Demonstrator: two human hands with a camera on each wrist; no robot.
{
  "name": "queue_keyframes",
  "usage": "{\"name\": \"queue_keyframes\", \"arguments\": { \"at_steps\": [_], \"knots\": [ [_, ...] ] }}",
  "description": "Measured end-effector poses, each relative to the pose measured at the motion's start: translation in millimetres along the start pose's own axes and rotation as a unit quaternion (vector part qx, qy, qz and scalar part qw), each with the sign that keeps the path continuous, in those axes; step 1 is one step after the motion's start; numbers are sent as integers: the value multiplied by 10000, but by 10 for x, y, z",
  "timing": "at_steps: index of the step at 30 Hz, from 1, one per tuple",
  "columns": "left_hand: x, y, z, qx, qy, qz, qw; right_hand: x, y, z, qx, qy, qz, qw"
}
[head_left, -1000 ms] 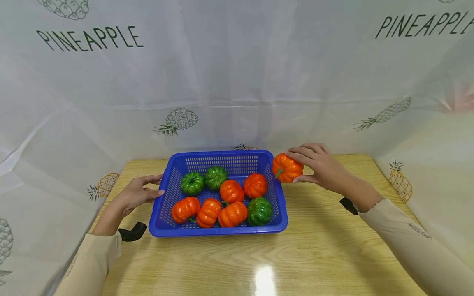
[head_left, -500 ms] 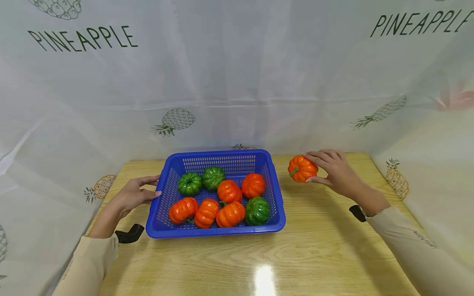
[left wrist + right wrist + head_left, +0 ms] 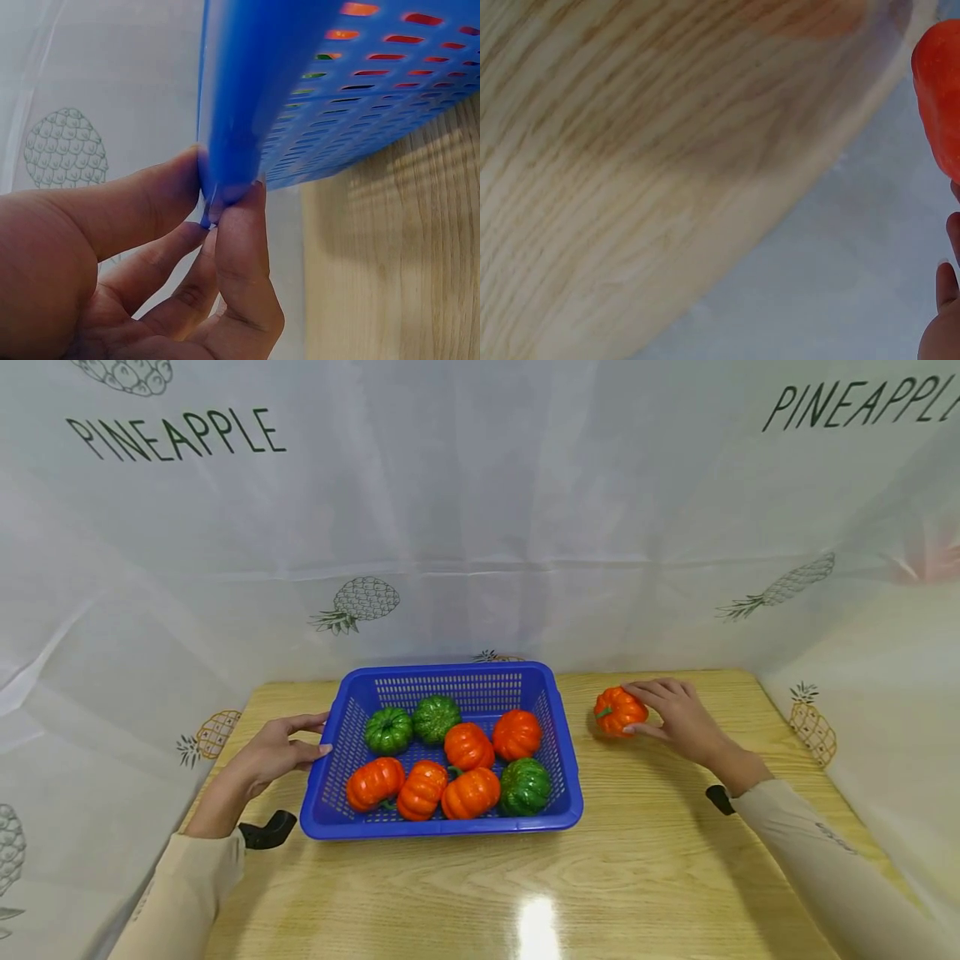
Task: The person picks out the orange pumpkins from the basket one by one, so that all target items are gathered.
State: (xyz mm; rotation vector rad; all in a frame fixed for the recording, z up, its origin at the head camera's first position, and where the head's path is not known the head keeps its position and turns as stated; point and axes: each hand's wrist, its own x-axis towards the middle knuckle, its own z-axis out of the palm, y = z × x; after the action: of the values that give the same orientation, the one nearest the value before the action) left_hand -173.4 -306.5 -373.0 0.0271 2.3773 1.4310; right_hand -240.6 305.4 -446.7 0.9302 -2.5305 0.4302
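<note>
My left hand (image 3: 272, 757) pinches the left rim of a blue plastic basket (image 3: 442, 829). In the left wrist view, the thumb and fingertips meet on that blue rim (image 3: 244, 112). To the right of the basket, my right hand (image 3: 684, 725) grips a small orange toy pumpkin (image 3: 615, 710) with a green stem, at or just above the tabletop; I cannot tell which. Part of this pumpkin (image 3: 941, 97) shows at the right edge of the right wrist view. Inside the basket lie several orange pumpkins (image 3: 469, 793) and green ones, among them a dark green pumpkin (image 3: 525, 787).
The basket stands on a light wooden table (image 3: 420, 893). Behind and beside the table hangs a white sheet (image 3: 480, 502) printed with pineapples. A black strap piece (image 3: 268, 830) sits by the left wrist, another (image 3: 720, 799) by the right.
My right hand has carried the orange pumpkin from beside the basket's right rim further right and down toward the table. The left hand stays at the basket's left rim.
</note>
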Motion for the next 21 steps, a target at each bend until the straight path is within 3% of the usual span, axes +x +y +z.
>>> {"name": "queue_keyframes", "arguments": {
  "at_steps": [10, 21],
  "knots": [
    [5, -22, -15, 103, -59, 63, 9999, -12, 39, 104, -100, -371, 483, 9981],
    [9, -21, -7, 160, 17, 42, 9999, -84, 127, 89, 147, -542, 1065, 9927]
  ]
}}
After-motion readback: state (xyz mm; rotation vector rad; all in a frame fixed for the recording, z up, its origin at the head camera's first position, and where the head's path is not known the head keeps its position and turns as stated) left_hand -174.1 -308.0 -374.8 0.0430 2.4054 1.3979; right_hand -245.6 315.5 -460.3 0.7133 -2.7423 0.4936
